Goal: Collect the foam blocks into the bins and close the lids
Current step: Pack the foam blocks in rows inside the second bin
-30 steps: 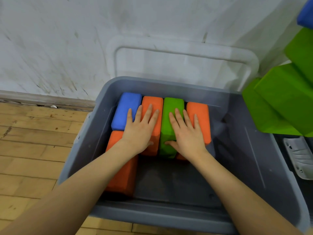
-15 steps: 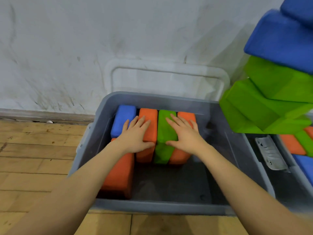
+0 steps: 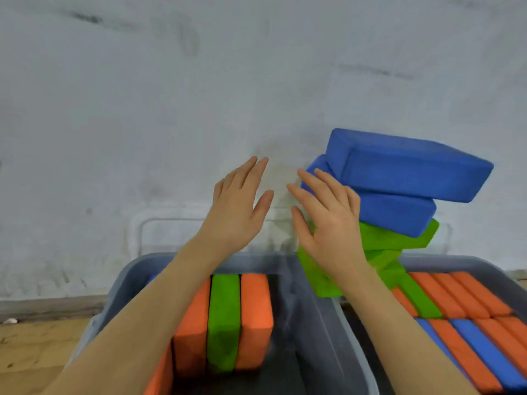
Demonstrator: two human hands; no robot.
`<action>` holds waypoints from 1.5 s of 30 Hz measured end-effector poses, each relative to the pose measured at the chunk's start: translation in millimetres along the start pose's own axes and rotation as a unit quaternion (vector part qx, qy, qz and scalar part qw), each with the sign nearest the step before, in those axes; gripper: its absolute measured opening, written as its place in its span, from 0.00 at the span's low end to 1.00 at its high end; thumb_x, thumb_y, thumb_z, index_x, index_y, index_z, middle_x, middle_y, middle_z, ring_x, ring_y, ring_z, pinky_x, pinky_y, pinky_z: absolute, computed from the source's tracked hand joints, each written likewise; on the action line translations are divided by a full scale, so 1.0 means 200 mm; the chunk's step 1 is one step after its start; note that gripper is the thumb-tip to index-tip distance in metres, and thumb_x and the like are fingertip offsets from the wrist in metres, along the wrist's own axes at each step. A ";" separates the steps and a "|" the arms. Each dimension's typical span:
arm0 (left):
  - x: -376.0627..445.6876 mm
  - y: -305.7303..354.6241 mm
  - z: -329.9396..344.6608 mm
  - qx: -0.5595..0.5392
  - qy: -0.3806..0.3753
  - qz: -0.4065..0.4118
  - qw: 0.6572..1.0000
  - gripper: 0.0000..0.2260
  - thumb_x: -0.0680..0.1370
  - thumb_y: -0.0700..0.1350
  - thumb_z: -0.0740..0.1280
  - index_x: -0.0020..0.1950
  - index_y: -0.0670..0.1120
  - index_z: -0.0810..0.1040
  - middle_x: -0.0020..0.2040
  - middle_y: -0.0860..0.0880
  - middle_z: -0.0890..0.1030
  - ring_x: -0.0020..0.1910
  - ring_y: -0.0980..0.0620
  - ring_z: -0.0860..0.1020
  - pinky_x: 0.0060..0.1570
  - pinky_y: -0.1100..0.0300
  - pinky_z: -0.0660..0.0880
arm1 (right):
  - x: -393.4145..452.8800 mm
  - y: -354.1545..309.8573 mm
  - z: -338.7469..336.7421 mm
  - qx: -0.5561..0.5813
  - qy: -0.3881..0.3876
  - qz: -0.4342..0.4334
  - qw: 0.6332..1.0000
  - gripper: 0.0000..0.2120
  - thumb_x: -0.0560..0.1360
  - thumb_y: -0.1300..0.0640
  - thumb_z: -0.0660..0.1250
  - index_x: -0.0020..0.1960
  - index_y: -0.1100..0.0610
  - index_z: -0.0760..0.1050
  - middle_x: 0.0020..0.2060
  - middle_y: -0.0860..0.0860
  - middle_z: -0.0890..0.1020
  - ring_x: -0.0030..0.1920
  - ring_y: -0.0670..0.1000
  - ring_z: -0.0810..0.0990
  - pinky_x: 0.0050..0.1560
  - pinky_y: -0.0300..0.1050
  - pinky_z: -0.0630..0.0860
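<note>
Two grey bins: a left bin [image 3: 322, 323] and a right bin [image 3: 456, 262]. Two blue blocks [image 3: 407, 169] top the stack, with perhaps three green blocks [image 3: 396, 238] beneath, partly hidden. Two open hands [image 3: 236, 206]. One white lid [image 3: 137, 232] at the wall.

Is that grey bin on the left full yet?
Not full. The left bin holds upright orange and green blocks on its left side; bare floor shows on the right.
</note>
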State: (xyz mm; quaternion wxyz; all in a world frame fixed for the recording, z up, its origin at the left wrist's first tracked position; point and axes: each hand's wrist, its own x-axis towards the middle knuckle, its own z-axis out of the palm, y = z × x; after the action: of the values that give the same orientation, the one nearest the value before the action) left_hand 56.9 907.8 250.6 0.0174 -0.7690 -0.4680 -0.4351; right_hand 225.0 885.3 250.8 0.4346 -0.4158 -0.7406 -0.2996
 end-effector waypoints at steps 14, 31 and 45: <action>0.41 0.37 0.38 -0.017 -0.065 0.068 0.995 0.34 0.75 0.60 0.54 0.77 0.51 0.47 0.77 0.48 0.56 0.73 0.47 0.61 0.67 0.50 0.58 | 0.05 0.64 -0.18 -0.161 -0.076 0.157 0.971 0.46 0.63 0.47 0.77 0.75 0.49 0.59 0.72 0.54 0.65 0.73 0.67 0.55 0.66 0.75 0.47; 0.27 0.18 0.00 -0.197 0.152 0.041 0.968 0.24 0.78 0.45 0.66 0.70 0.58 0.61 0.77 0.50 0.50 0.71 0.70 0.51 0.64 0.73 0.59 | 0.25 0.27 0.01 0.036 0.036 0.044 0.998 0.37 0.70 0.50 0.72 0.73 0.49 0.58 0.70 0.52 0.66 0.71 0.58 0.62 0.65 0.70 0.62; -0.03 -0.07 0.04 0.048 0.169 0.049 0.983 0.19 0.77 0.49 0.60 0.69 0.54 0.64 0.74 0.50 0.57 0.71 0.29 0.54 0.46 0.38 0.76 | 0.05 0.39 0.26 -0.225 -0.172 0.129 0.950 0.41 0.61 0.43 0.77 0.70 0.52 0.68 0.64 0.58 0.74 0.64 0.63 0.70 0.67 0.66 0.46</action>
State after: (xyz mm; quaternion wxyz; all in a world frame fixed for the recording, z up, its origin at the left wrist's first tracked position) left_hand 50.6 914.8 235.5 0.1550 -0.7045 -0.4405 -0.5345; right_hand 270.3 968.6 243.9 0.2304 -0.6398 -0.6577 -0.3241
